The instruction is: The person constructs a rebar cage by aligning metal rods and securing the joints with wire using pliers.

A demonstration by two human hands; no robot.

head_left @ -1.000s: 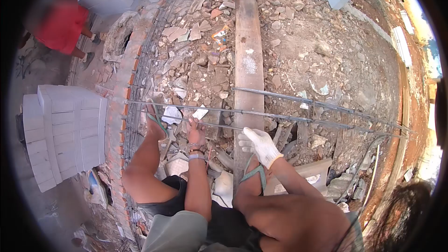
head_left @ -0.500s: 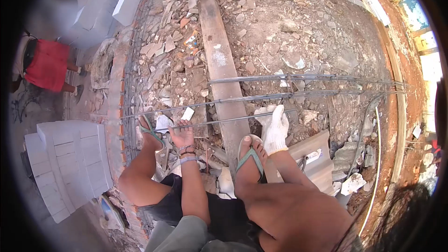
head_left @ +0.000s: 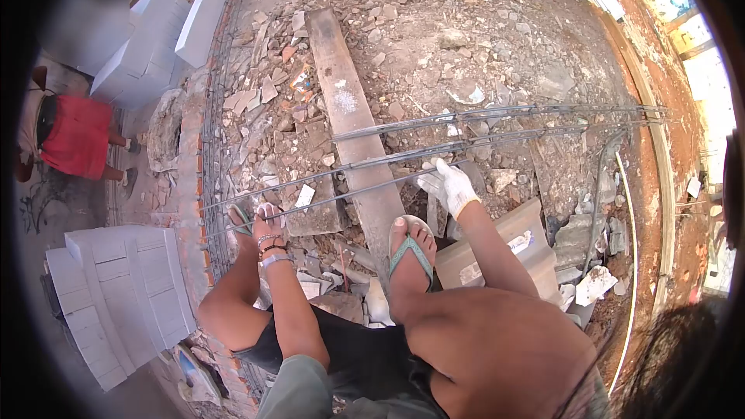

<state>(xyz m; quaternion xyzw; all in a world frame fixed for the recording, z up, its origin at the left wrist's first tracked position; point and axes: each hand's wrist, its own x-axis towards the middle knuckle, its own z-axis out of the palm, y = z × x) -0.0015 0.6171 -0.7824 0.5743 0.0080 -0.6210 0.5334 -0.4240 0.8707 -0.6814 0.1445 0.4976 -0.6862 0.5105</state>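
Note:
A thin steel bar [head_left: 341, 197] lies across my front, slanting from the brick edge on the left up to my right hand. My bare left hand [head_left: 268, 221], with bracelets at the wrist, is closed around this bar near its left part. My right hand [head_left: 450, 188], in a white knitted glove, has thumb and fingers on either side of the bar near its right end. Just beyond runs a tied bundle of steel bars [head_left: 497, 138]. Farther out is a second bundle [head_left: 528, 112], roughly parallel to it.
A wooden plank [head_left: 341, 85] crosses the broken rubble, under the bars. White blocks [head_left: 124, 287] are stacked at left, with more blocks [head_left: 143, 50] behind. A person in red shorts [head_left: 77, 136] stands at left. A bent sheet [head_left: 512, 252] lies beside my sandalled foot [head_left: 411, 256].
The thin bar has shifted left, its left end now reaching the brick edge. My left hand has gone from open palm to closed on it. My right hand has moved slightly left.

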